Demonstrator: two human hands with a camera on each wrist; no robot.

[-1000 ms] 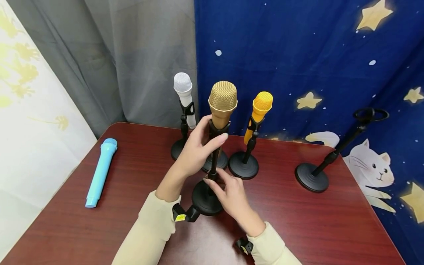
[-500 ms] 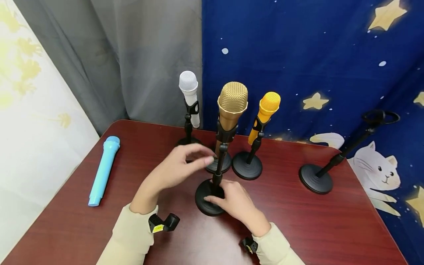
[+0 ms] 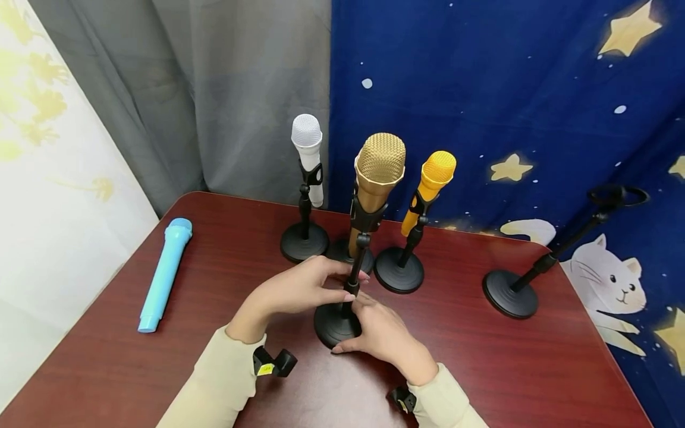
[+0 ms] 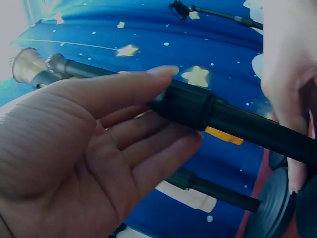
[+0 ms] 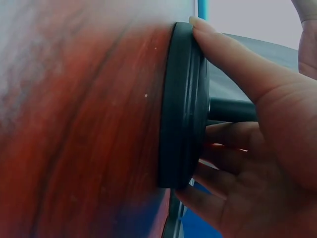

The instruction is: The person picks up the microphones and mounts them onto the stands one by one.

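Observation:
A gold microphone [image 3: 381,160] sits in the clip of a black microphone stand, upright before me on the table. My left hand [image 3: 294,290] holds this stand's pole low down, thumb and fingers around the thick collar [image 4: 190,106] in the left wrist view. At its foot, my right hand [image 3: 387,336] grips the round base [image 3: 333,326]. The right wrist view shows the thumb on the rim of the base [image 5: 181,106] and the fingers at the opposite side. The base is flat on the tabletop.
Behind stand a white microphone [image 3: 307,134] and a yellow microphone [image 3: 439,169], each on a black stand. Another round base [image 3: 368,261] is partly hidden behind the gold microphone. A blue microphone [image 3: 165,276] lies at the left. A stand without a microphone [image 3: 511,294] is at the right.
My left hand has come down from the gold microphone's clip, released it, then taken the lower pole. My right hand has slid from the pole down to the base.

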